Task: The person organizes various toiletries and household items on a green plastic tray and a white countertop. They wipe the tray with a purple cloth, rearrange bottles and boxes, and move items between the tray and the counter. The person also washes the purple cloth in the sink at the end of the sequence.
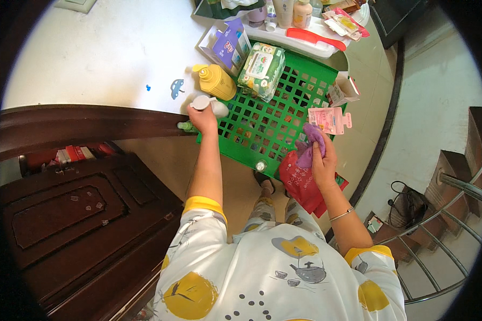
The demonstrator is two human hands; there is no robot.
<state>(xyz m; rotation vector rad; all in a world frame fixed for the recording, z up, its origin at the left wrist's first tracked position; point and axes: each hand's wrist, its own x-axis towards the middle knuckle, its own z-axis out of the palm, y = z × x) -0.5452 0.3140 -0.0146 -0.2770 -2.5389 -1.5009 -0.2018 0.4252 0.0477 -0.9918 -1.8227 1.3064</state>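
Note:
My left hand (203, 118) is closed around a white bottle (219, 108) at the left edge of a green plastic grid surface (261, 124). In my right hand (323, 160) is a bunched purple cloth (312, 144), held above the grid's right side. Just below the cloth lies a red packet (299, 182) bearing writing. A yellow pump bottle (219, 83) stands beyond my left hand, beside a green pack of wipes (262, 68). The pink packet (325, 119) lies beyond my right hand, near a small opened carton (343, 89).
A purple box (227, 46) and a white tray (297, 45) with a red comb (315, 38) and several bottles stand at the far side. A white tabletop (104, 52) is at left, above a dark wooden cabinet door (84, 212). Metal railings (438, 224) curve at right.

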